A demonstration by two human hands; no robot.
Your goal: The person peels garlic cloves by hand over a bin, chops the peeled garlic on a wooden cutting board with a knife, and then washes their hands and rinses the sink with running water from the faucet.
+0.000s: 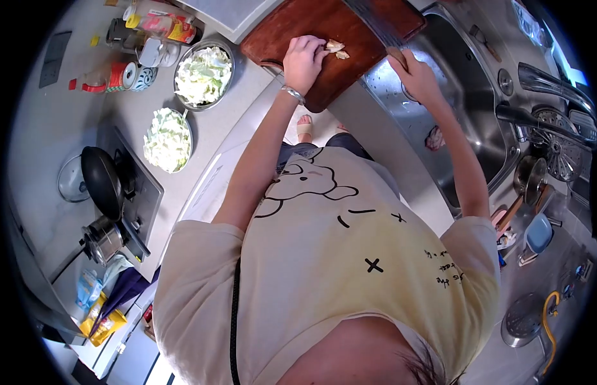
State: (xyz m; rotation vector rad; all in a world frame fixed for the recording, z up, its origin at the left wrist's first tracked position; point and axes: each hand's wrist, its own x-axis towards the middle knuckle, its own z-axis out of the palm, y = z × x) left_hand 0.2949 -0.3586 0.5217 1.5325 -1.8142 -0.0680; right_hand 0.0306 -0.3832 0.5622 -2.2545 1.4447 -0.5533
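Left hand (303, 64) curled against food bits (335, 47) on board (282, 35), grip unclear; right hand (415, 74) grips knife (375, 24) at board's right. Advise clawed hold, slow strokes.

cutting board (311, 24): reddish-brown | food pieces (335, 46): tan | shirt (330, 244): cream-yellow, black line drawings

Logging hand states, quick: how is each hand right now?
Left hand: curled at the food pieces on the cutting board; whether it grips one cannot be told.
Right hand: closed, holding the knife.
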